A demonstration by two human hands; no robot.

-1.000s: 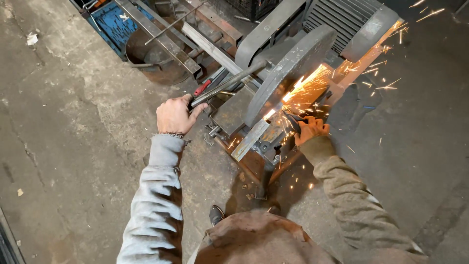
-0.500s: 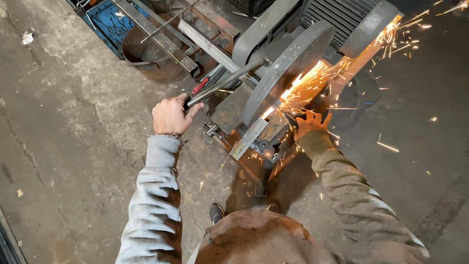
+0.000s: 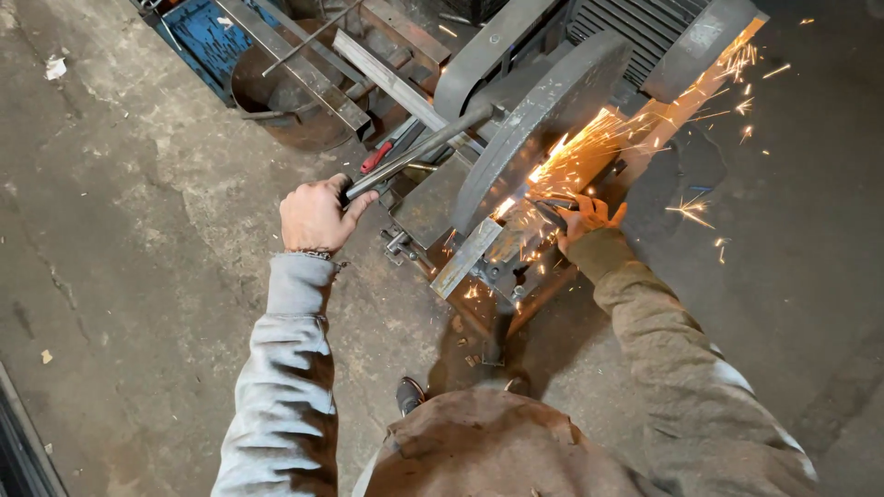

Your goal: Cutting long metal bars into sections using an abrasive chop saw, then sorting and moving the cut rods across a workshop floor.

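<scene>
Sparks now fan wider toward two o'clock than a moment ago, and the left hand [image 3: 316,217], fist wrapped round the saw's lever handle [image 3: 419,152], sits a touch lower. At three o'clock of the guarded cutting disc [image 3: 534,129], the right hand [image 3: 587,217] grips the metal bar [image 3: 516,241] clamped under the blade on the chop saw's base [image 3: 479,276]. It looks mid-cut; finishing likely calls for steady downward pressure and a firm hold on the bar.

Bright sparks [image 3: 589,147] are hiding the cut point and the cutting disc under the grey guard [image 3: 543,120]. The right hand [image 3: 585,219] is glowing orange, so its grip is unclear. The top edge is cutting off the blue crate [image 3: 198,32].
</scene>
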